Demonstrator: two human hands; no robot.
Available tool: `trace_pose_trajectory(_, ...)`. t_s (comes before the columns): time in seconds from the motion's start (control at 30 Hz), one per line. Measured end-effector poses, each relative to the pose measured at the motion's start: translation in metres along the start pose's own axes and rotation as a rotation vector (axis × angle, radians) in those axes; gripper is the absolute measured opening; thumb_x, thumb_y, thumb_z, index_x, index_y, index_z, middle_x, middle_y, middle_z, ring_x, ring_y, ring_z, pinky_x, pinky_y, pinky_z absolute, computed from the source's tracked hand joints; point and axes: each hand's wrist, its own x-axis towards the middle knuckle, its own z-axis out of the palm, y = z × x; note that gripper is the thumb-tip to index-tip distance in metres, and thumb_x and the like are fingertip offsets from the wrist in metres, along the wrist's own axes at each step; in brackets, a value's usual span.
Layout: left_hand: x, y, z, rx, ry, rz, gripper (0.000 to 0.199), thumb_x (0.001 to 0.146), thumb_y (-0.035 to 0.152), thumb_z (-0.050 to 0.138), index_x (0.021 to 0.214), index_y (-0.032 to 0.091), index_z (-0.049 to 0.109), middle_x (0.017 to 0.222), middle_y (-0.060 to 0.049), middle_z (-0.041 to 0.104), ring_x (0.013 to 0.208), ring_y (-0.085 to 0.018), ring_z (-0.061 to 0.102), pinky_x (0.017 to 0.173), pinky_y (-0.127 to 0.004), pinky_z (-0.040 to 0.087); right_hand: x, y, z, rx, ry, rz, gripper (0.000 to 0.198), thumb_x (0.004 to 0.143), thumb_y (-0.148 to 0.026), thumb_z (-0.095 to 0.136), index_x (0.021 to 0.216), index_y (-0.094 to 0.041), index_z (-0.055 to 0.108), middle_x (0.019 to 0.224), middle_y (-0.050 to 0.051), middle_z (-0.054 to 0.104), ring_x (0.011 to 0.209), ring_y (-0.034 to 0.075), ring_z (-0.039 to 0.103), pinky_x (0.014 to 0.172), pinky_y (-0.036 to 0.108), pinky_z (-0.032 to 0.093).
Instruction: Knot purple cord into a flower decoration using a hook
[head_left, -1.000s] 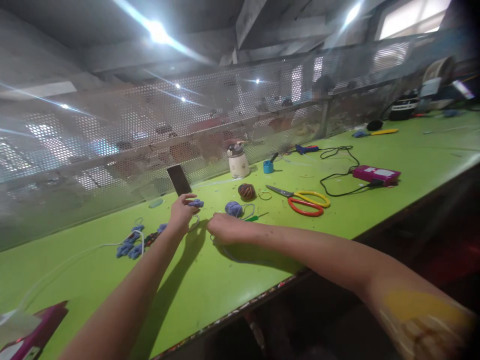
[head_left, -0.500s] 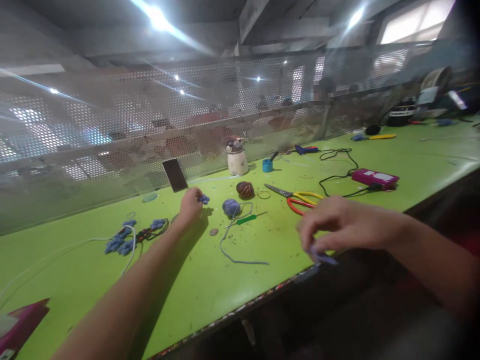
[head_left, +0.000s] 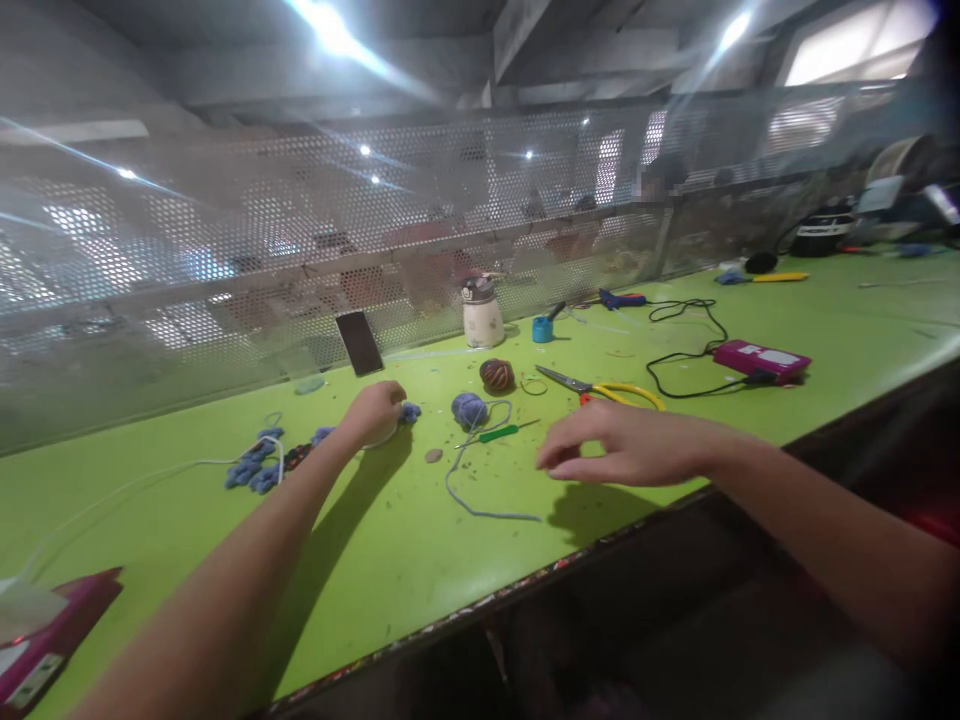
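Note:
My left hand (head_left: pixel 373 413) reaches across the green table with its fingers curled. A small blue crocheted piece (head_left: pixel 409 412) shows at its fingertips and appears pinched there. Over the table's front part hovers my right hand (head_left: pixel 619 445), thumb and fingers loosely curved, nothing visible between them. Between the hands lie a ball of blue yarn (head_left: pixel 469 410) with a loose tail and a green-handled crochet hook (head_left: pixel 499 433). Scissors (head_left: pixel 626 393) with yellow and red handles are partly covered by my right hand. More blue crocheted pieces (head_left: pixel 255 468) rest left of my left forearm.
A dark yarn ball (head_left: pixel 497 375), a white jar (head_left: pixel 482 318), a blue pot (head_left: pixel 542 329) and a leaning phone (head_left: pixel 360 343) stand toward the back. On the right, a magenta box (head_left: pixel 763 362) trails a black cable. A perforated screen (head_left: pixel 420 220) borders the table's far side.
My right hand has moved left and inward over the table; the purple item it held is no longer visible. My left hand has drawn slightly back with the blue piece. The view has shifted a little.

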Motion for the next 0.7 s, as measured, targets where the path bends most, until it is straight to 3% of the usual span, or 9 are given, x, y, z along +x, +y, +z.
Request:
trace_pose_trajectory(0.1, -0.002, -0.001, 0.005, 0.043, -0.031, 0.028, 0.015, 0.072, 0.014, 0.055, 0.076, 0.018, 0.069, 0.088, -0.011, 0.07, 0.079, -0.024, 0.061, 0.073, -0.032, 0.042, 0.045, 0.003, 0.011, 0.002, -0.007, -0.101, 0.024, 0.084, -0.023, 0.054, 0.097, -0.015, 0.073, 0.09, 0.007, 0.072, 0.077, 0.015, 0.064, 0.072, 0.026, 0.047)
trace_pose_trajectory(0.27, -0.003, 0.001, 0.016, 0.119, -0.068, 0.01, 0.02, 0.072, 0.01, 0.053, 0.081, 0.016, 0.07, 0.083, -0.011, 0.069, 0.081, -0.024, 0.06, 0.073, -0.03, 0.042, 0.093, 0.016, 0.027, 0.11, -0.027, -0.133, 0.024, 0.082, -0.021, 0.056, 0.095, -0.009, 0.072, 0.079, 0.008, 0.072, 0.067, 0.013, 0.064, 0.061, 0.022, 0.045)
trace_pose_trajectory(0.43, -0.003, 0.013, 0.017, 0.138, -0.083, -0.039, 0.037, 0.076, 0.01, 0.049, 0.107, 0.015, 0.067, 0.095, -0.013, 0.068, 0.086, -0.023, 0.061, 0.078, -0.03, 0.044, 0.114, 0.027, 0.038, 0.198, 0.003, -0.121, 0.022, 0.081, -0.019, 0.055, 0.088, -0.007, 0.072, 0.074, 0.009, 0.072, 0.065, 0.015, 0.065, 0.061, 0.023, 0.047)
trace_pose_trajectory(0.57, -0.001, 0.025, 0.008, 0.103, -0.14, -0.058, 0.035, 0.076, 0.014, 0.049, 0.104, 0.013, 0.071, 0.097, -0.014, 0.068, 0.083, -0.023, 0.062, 0.076, -0.03, 0.044, 0.122, 0.038, 0.046, 0.385, 0.097, -0.047, 0.022, 0.082, -0.023, 0.056, 0.086, -0.007, 0.07, 0.074, 0.008, 0.071, 0.065, 0.015, 0.066, 0.062, 0.024, 0.049)
trace_pose_trajectory(0.7, -0.013, 0.033, -0.004, 0.016, -0.236, -0.115, 0.033, 0.077, 0.022, 0.053, 0.103, 0.012, 0.071, 0.084, -0.01, 0.072, 0.073, -0.02, 0.063, 0.066, -0.027, 0.045, 0.12, 0.044, 0.051, 0.401, 0.159, 0.016, 0.02, 0.082, -0.021, 0.056, 0.084, -0.008, 0.071, 0.073, 0.008, 0.07, 0.063, 0.014, 0.065, 0.061, 0.024, 0.049)
